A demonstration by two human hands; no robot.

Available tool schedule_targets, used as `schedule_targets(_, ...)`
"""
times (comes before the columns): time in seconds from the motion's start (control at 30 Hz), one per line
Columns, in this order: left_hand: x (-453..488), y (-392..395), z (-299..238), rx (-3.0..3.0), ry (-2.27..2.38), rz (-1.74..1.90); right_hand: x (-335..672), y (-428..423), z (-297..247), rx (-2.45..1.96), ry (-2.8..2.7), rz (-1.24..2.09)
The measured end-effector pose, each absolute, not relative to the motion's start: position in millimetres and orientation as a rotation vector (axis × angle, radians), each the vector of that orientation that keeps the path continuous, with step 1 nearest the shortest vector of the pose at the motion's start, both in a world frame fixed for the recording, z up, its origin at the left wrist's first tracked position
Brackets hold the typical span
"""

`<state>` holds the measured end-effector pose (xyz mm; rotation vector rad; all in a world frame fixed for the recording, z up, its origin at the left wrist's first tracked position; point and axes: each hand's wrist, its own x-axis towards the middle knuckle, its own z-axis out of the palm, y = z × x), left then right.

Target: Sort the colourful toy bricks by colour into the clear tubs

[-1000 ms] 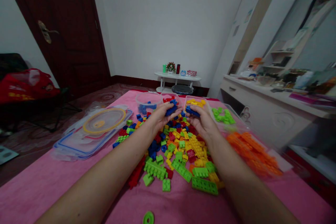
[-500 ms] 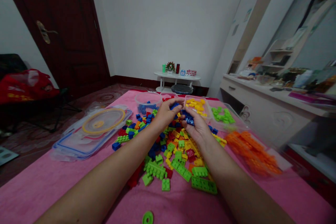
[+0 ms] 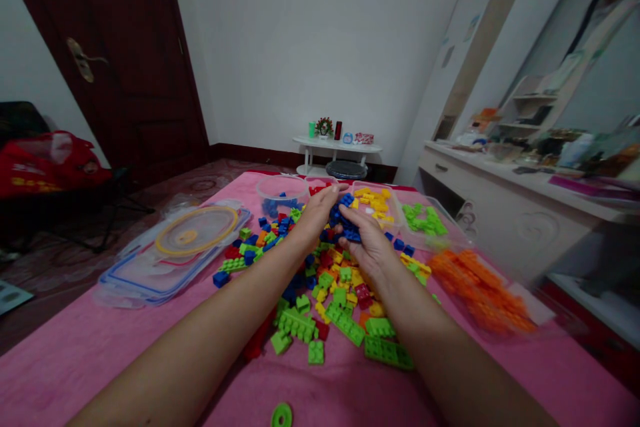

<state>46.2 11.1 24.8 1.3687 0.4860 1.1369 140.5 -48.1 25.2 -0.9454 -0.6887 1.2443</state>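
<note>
Over a mixed pile of toy building bricks (image 3: 340, 297), both my hands are cupped together around a bunch of blue bricks (image 3: 349, 233). My left hand (image 3: 319, 212) presses against the bunch from the left, its fingers fairly straight and pointing away from me. From the right, my right hand (image 3: 369, 240) grips the bunch, thumb on top and fingertips underneath. How many bricks they hold is hidden. Just beyond stand a round clear tub (image 3: 259, 191) with blue bricks and a clear box (image 3: 399, 208) with yellow bricks.
Green bricks (image 3: 425, 219) fill another clear box, and orange bricks (image 3: 480, 290) lie in a container at right. Clear lids (image 3: 145, 273) are stacked at left on the pink cloth (image 3: 65, 373). A green ring (image 3: 281, 415) lies at the near edge.
My left hand's fingers have straightened from a curl, and the hands have come closer together around the blue bricks. More of the blue bunch shows between them.
</note>
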Motion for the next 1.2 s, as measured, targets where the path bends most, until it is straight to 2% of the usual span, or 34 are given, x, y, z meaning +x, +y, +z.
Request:
schedule_targets(0.17, 24, 22, 47, 1.188, 0.516, 1.266, 162, -43, 32, -0.997, -0.49, 1.19)
schedule_targets(0.4, -15, 39, 75, 0.713, 0.489, 1.376, 188, -32, 29, -1.028, -0.341, 1.277)
schedule_targets(0.8, -52, 49, 93, 0.174, 0.348, 1.445, 204, -15, 50, -1.471, -0.828, 1.093)
schedule_targets(0.97, -59, 53, 94, 0.106, 0.324, 1.49, 167, 25, 52, -1.536, -1.031, 1.172)
schedule_targets(1.2, -65, 52, 96, 0.079, 0.276, 1.479, 77, 104, 84, -1.485, -1.199, 1.116)
